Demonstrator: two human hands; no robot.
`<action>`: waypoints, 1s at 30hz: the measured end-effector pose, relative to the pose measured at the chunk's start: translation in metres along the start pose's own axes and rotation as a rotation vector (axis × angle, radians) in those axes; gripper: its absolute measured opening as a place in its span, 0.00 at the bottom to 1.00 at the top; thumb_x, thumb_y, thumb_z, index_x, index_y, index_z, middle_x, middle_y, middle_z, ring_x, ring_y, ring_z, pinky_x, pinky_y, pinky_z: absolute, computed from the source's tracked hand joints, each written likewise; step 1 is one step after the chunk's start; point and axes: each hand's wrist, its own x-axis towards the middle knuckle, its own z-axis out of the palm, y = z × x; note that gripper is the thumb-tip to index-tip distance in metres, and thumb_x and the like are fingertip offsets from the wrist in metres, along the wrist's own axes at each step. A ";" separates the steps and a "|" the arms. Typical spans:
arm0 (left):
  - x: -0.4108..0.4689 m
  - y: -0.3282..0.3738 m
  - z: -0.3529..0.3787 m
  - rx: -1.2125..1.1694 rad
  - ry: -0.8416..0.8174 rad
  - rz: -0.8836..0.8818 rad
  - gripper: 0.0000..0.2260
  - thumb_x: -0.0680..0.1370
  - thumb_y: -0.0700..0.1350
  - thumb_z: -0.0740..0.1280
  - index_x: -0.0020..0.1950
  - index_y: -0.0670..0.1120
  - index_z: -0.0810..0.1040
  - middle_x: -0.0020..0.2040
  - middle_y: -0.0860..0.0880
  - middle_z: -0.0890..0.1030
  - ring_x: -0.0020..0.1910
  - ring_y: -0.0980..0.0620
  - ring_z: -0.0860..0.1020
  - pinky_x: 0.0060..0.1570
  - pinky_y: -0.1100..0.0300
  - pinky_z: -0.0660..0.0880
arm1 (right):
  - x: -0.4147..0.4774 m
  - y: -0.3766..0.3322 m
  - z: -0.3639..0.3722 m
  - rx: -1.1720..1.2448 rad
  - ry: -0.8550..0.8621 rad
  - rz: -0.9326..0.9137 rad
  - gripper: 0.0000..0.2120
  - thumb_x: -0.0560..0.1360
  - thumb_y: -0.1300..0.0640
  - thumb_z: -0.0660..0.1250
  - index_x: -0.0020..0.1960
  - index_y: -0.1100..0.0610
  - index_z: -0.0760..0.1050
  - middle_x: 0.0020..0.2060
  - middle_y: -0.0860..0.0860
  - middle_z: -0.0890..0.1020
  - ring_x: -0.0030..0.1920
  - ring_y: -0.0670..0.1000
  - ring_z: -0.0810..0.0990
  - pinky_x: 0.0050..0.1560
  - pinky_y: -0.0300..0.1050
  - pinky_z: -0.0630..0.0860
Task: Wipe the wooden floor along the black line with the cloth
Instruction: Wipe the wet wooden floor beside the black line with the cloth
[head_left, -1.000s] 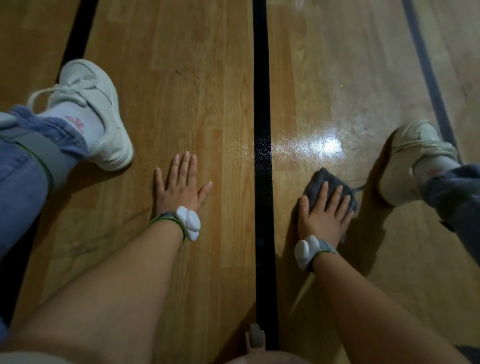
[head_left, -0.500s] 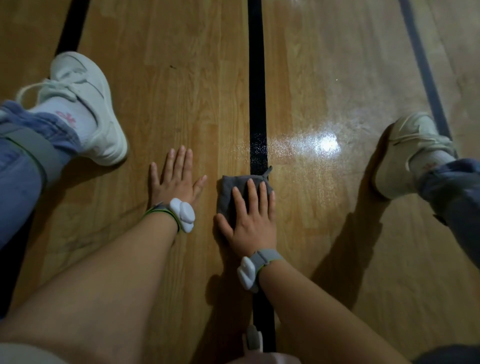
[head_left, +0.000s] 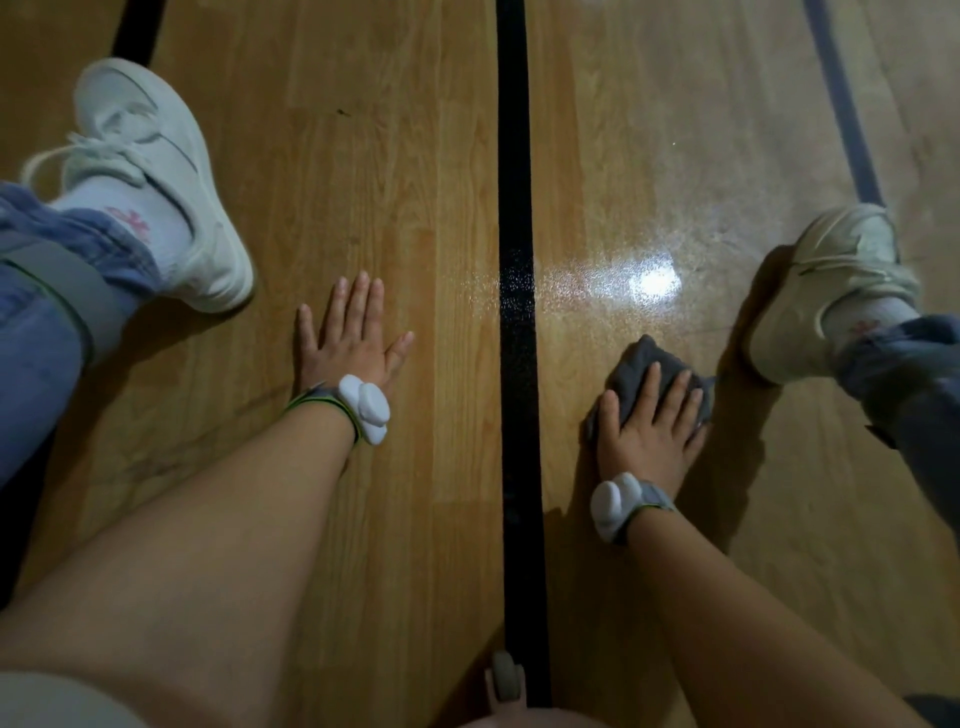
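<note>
My right fingers (head_left: 653, 387) lie straight and spread across the cloth (head_left: 636, 358), pressing it down rather than curling round it. The right hand (head_left: 644, 441) covers most of it, so only the far edge and one corner show. The cloth is grey and bunched. I judge it soft, light and limp, likely to roll or fold under a push unless my palm bears on its middle. It sits on the floor (head_left: 363, 156) to the right of the black line (head_left: 514, 208), near it but not on it, and close to the right shoe (head_left: 831, 291). The wood shines with glare there, so I expect the cloth to slide easily. My left hand (head_left: 345, 343) rests flat on the floor left of the line, fingers straight, holding nothing.
</note>
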 end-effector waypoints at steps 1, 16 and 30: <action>0.000 0.000 0.000 0.004 -0.001 0.000 0.32 0.80 0.64 0.40 0.79 0.50 0.35 0.79 0.55 0.36 0.77 0.54 0.35 0.74 0.43 0.37 | -0.003 -0.005 0.002 -0.019 0.004 -0.004 0.32 0.81 0.37 0.44 0.80 0.48 0.40 0.80 0.53 0.40 0.79 0.54 0.38 0.77 0.58 0.38; 0.000 -0.002 -0.007 -0.057 -0.011 -0.006 0.32 0.81 0.63 0.45 0.80 0.52 0.40 0.80 0.55 0.39 0.78 0.55 0.37 0.75 0.45 0.37 | -0.099 -0.095 0.054 -0.083 0.049 -0.650 0.36 0.79 0.33 0.48 0.80 0.51 0.54 0.79 0.58 0.52 0.79 0.58 0.48 0.75 0.63 0.47; -0.089 -0.008 0.017 -0.004 0.039 0.036 0.31 0.80 0.63 0.42 0.79 0.51 0.37 0.79 0.54 0.38 0.78 0.54 0.37 0.75 0.44 0.38 | -0.034 0.026 0.004 0.041 -0.039 -0.064 0.33 0.80 0.34 0.46 0.80 0.43 0.41 0.79 0.51 0.38 0.78 0.51 0.36 0.77 0.56 0.37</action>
